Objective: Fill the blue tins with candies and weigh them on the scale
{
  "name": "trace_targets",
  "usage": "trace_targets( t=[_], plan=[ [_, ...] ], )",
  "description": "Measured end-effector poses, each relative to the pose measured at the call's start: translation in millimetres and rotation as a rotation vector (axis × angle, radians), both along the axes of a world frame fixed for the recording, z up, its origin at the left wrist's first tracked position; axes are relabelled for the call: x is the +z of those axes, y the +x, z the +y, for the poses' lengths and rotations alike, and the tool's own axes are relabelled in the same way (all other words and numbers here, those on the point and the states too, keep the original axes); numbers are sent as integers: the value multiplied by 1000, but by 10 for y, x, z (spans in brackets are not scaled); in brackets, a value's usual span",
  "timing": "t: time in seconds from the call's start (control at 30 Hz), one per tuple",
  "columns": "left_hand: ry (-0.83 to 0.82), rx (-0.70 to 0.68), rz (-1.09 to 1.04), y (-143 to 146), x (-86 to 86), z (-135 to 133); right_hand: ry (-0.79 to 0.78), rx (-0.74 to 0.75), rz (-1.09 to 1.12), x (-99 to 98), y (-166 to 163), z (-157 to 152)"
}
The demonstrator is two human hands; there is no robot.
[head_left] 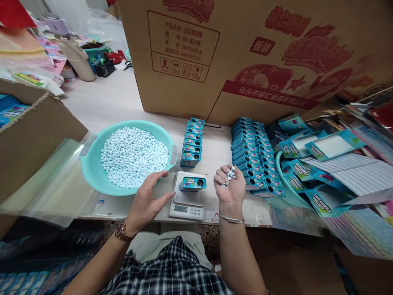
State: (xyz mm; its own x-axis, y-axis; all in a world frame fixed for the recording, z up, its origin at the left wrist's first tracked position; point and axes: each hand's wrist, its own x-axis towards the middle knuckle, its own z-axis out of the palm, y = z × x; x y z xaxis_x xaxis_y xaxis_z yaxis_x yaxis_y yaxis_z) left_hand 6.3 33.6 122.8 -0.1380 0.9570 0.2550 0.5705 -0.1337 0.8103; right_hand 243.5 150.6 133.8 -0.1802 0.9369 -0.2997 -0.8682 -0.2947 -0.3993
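A small blue box (192,184) with a round hole in its top stands on a white digital scale (186,213), whose display is lit. My left hand (150,200) hovers just left of that box, thumb and fingers apart, holding nothing. To the right of the scale, my right hand (229,186) is turned palm up, its fingers curled around several pale blue candies (229,177). A turquoise basin (92,174) beyond my left hand holds a heap of the same candies (135,155).
A row of blue boxes (192,143) stands behind the scale, and more boxes (250,153) fill rows at right. Flattened packaging (322,176) spills from another basin (280,166). A large carton (184,90) blocks the back; an open carton (39,119) sits left.
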Motion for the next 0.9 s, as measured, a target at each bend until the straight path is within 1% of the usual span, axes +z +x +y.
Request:
trace_targets(
  t=[0.1,0.27,0.4,0.5,0.6,0.7,0.77,0.83,0.9],
  plan=[
    [1,-22,-1,46,-39,-14,-9,9,-32,19,-112,-6],
    [20,-38,22,62,-47,-36,-50,0,-56,36,-237,-29],
    [27,-55,31,55,-53,-66,-57,-14,-50,46,-268,-36],
    [43,-85,79,134,-34,-21,-55,-16,-41,30,-231,-21],
    [58,-181,249,315,-5,142,-40,-22,-20,-15,-140,1],
    [8,-268,502,508,0,386,-28,-43,5,-83,0,8],
    [-33,-309,625,585,-11,547,-34,-68,16,-140,113,0],
    [-44,-326,691,611,-23,694,-48,-102,21,-208,230,-13],
    [-32,-294,727,604,-30,838,-54,-127,17,-281,334,-24]
  ],
)
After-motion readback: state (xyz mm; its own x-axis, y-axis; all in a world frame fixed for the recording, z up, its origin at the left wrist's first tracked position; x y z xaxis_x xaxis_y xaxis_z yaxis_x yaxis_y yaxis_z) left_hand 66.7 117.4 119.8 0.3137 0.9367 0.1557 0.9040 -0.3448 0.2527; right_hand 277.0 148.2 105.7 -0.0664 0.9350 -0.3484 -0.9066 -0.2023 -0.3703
